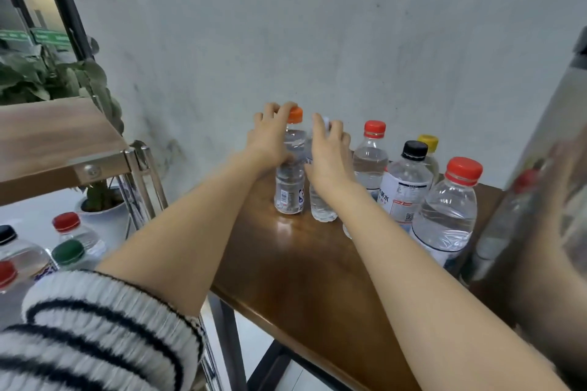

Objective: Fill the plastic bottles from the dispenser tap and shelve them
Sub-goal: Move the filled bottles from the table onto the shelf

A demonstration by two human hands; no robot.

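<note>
Far left and low, a cluster of capped bottles stands below the wooden shelf, beside a potted plant; these sit well apart from the action and should not interfere. The shelf's corner and its metal upright jut out close to the striped sleeve, so an elbow swinging left could knock it.

The left hand is wrapped around the orange-capped bottle, fingers curled over the cap, on the brown surface. Just beside it, the right hand closes over the top of the clear bottle, whose cap is hidden. The two bottles nearly touch, so lifting one at a slant could tip the other, I think. Both look filled and thin-walled; a hard squeeze might buckle them, or spill if a cap is loose.

To the right stand four more filled bottles: a red-capped bottle, a black-capped bottle, a yellow-capped one behind, and a large red-capped bottle in front. The right forearm passes close over these, and could topple them. At the far right is a blurred tall object, perhaps the dispenser; I cannot tell.
</note>
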